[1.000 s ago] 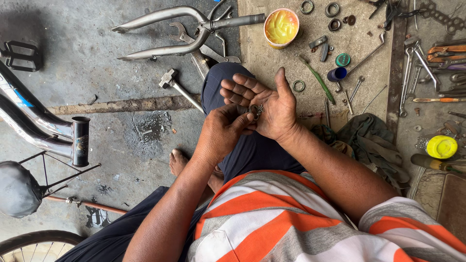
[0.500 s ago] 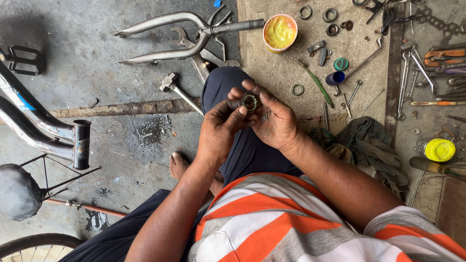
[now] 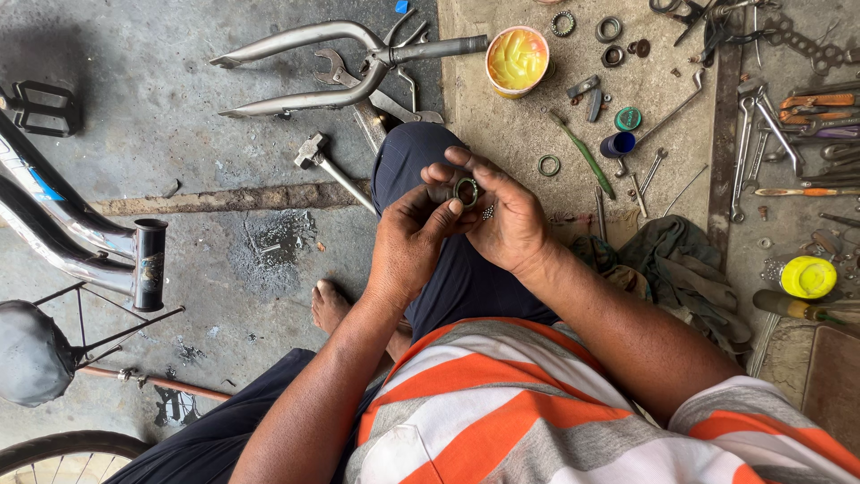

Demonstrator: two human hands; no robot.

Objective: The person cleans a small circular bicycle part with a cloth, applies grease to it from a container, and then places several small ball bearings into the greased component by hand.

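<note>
A small round metal bearing cup with a greasy green-tinted inside is pinched between the fingertips of both hands above my raised knee. My right hand wraps its fingers around the cup from the right, and several tiny steel balls rest in its palm. My left hand meets it from the left, thumb and forefinger touching the cup's rim.
A grey bicycle fork and a hammer lie on the concrete floor ahead. A tub of yellow grease, loose rings, wrenches and a yellow-capped bottle lie at the right. A bicycle frame stands at the left.
My right palm was open and flat a second ago with the left fingers picking in it. Both hands have since closed around the bearing cup and hold it slightly higher.
</note>
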